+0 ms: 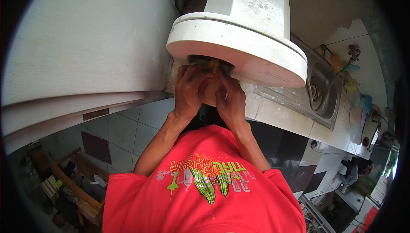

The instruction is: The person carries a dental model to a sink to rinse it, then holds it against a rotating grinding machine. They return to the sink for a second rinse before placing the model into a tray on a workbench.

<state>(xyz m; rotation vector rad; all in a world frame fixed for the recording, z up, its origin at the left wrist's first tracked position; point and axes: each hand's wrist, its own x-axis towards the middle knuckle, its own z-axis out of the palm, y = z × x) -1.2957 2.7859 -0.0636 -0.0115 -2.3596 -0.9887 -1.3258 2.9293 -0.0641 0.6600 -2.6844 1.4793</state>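
Both my hands reach from my red shirt (205,190) up to a large white appliance housing (239,41) with a wide round rim. My left hand (190,92) and my right hand (230,100) press side by side at the dark opening (200,58) under that rim. Their fingers close together around a small orange-tan piece (212,66), which peeks out between the fingertips. Most of the piece and the inside of the opening are hidden by my fingers.
A big white panel (85,41) fills the left. Right of the appliance lie a tiled counter (273,113) and a steel sink (320,92) with a tap, cups and containers beyond. Wooden furniture (72,181) stands at lower left. Another person (352,171) crouches at far right.
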